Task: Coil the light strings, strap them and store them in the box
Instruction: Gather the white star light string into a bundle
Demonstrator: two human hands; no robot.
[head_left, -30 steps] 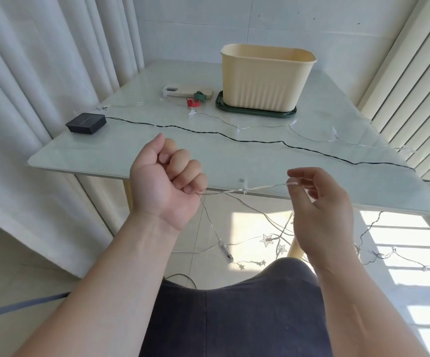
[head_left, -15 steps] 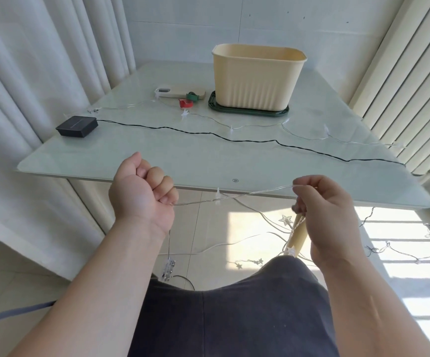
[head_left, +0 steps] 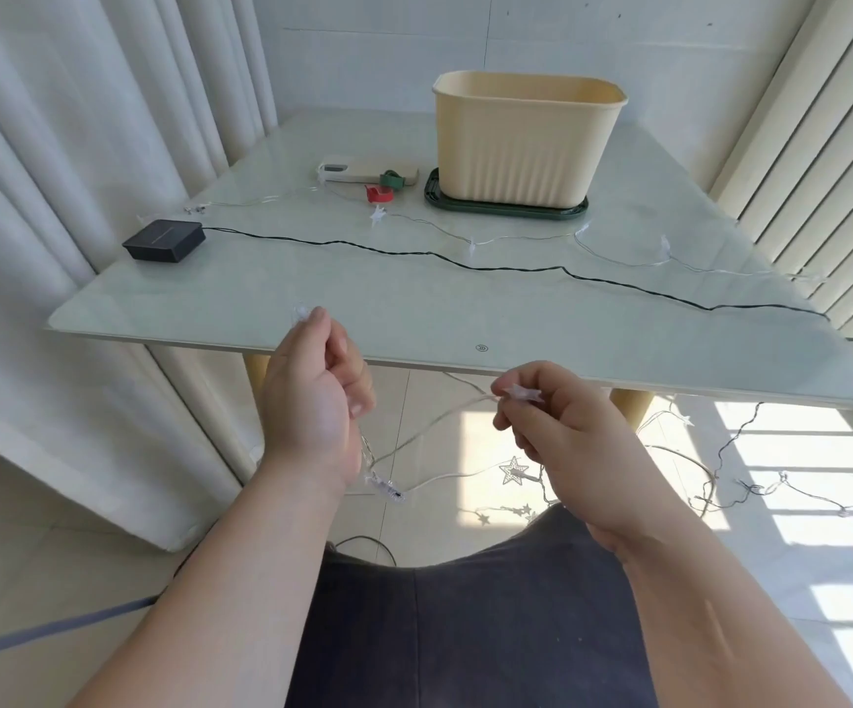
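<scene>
My left hand (head_left: pixel 314 401) grips a clear light string (head_left: pixel 414 436), a star bulb poking out above its fingers. My right hand (head_left: pixel 557 431) pinches the same string at another star bulb, in front of the table's near edge. The string loops down between my hands, its end plug (head_left: pixel 388 490) dangling below my left wrist, and trails over the floor. The cream box (head_left: pixel 526 140) stands on a dark green lid (head_left: pixel 506 206) at the back of the table. Red and green straps (head_left: pixel 383 189) lie left of it.
A black cable (head_left: pixel 465 265) runs from a black solar panel box (head_left: pixel 163 240) across the glass table (head_left: pixel 261 309) and off its right edge. Another clear star string (head_left: pixel 613 258) lies on the table. A beige device (head_left: pixel 363 172) sits by the straps. Curtains hang left, blinds right.
My left hand turned palm-inward and rose, with a star bulb now above its fingers. My right hand moved closer to it, and the taut string between them has gone slack into a loop.
</scene>
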